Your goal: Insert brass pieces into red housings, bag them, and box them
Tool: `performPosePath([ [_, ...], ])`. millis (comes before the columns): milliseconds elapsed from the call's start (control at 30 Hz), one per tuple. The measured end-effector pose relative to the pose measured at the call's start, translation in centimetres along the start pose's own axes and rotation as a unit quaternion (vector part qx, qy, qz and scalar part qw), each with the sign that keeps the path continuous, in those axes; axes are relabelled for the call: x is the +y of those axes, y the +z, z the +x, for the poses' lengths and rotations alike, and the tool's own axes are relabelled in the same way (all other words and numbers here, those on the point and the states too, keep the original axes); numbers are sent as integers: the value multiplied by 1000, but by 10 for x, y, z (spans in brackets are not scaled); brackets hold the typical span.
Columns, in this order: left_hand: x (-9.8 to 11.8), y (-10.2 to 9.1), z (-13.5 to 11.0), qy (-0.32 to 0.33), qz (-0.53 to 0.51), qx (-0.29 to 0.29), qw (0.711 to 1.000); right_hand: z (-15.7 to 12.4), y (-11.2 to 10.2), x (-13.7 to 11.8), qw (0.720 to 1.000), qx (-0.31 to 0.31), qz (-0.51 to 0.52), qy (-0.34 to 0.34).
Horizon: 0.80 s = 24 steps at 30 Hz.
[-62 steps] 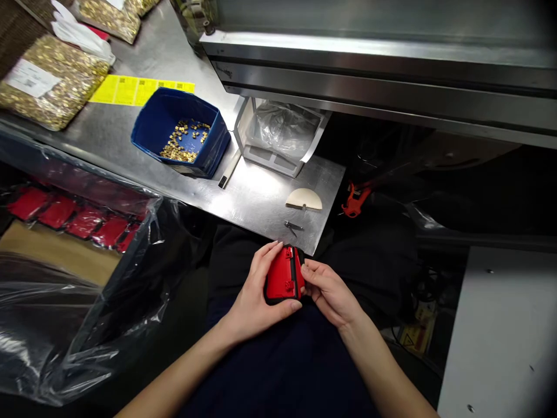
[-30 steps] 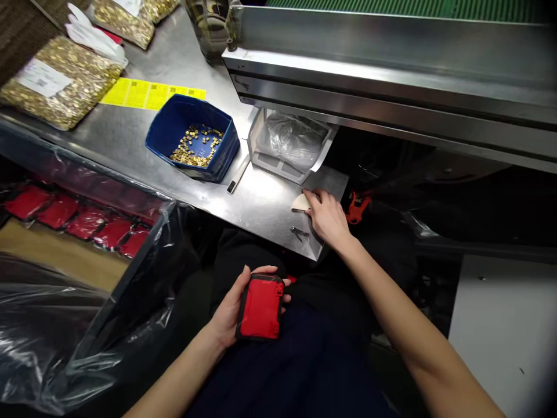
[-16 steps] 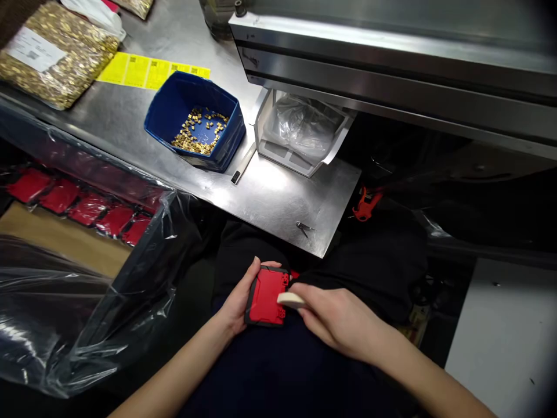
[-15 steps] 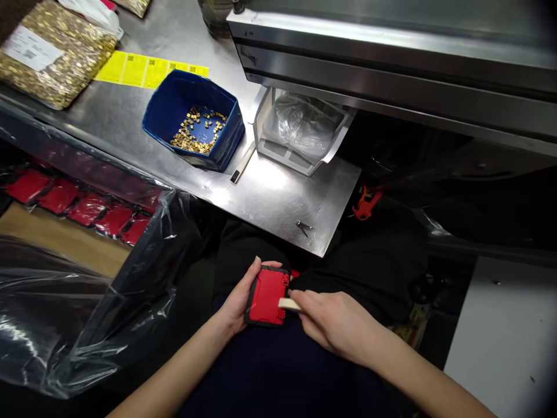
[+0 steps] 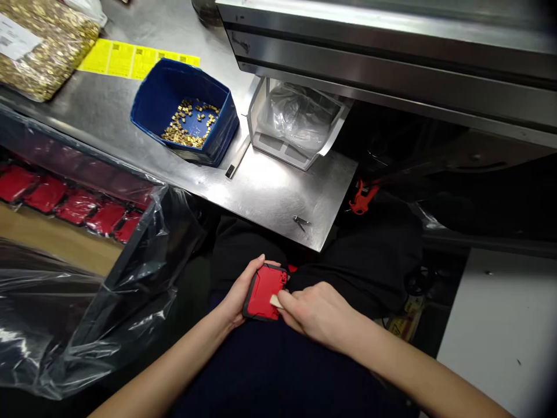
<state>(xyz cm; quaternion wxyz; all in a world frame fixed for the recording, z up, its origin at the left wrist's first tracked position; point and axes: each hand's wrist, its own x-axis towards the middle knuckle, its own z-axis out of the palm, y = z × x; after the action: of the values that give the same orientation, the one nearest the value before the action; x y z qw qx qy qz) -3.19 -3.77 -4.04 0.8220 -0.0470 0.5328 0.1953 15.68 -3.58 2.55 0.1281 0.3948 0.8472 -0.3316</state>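
Note:
A red and black plastic case [image 5: 264,291] lies in my left hand [image 5: 239,295], whose fingers and thumb wrap round its left side and far edge. My right hand [image 5: 315,309] is closed on a flat pale stick [image 5: 275,301], of which only the tip shows past the fingers. That tip touches, or is just over, the case's red face near its right edge. The lower right corner of the case is hidden behind my right fingers. Both hands are above my lap.
On the metal table [image 5: 278,203] are a blue bin [image 5: 148,101] of small brass pieces, a white bin [image 5: 278,148] with a plastic bag, a slim pale tool [image 5: 237,159] and small nippers [image 5: 301,222]. A plastic-lined crate [image 5: 152,226] with several red cases [image 5: 76,206] stands left.
My right hand has moved slightly left with the stick, covering more of the case's lower right. The tip now sits farther left on the red face. The whole view has shifted a little.

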Motion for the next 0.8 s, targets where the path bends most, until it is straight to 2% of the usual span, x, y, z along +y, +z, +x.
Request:
performPosePath([
  [133,-2,-2,3,-16,5,15,1000,5,0,1,1000,1,-8,21],
  [300,-1,-1,4,-14,10,18,1000,6,-2,3,1000,-14,-6,12],
  [400,-1,1,3,-16,14,8,1000,4,-4,4,999,-27,-12,36],
  [567,-2,3,1,-4,23,4,1000,3,-6,-1,999,-37,-16,22],
  [800,-2,0,2,-6,25,-3,1000,5,-6,-9,997,-53,-27,45],
])
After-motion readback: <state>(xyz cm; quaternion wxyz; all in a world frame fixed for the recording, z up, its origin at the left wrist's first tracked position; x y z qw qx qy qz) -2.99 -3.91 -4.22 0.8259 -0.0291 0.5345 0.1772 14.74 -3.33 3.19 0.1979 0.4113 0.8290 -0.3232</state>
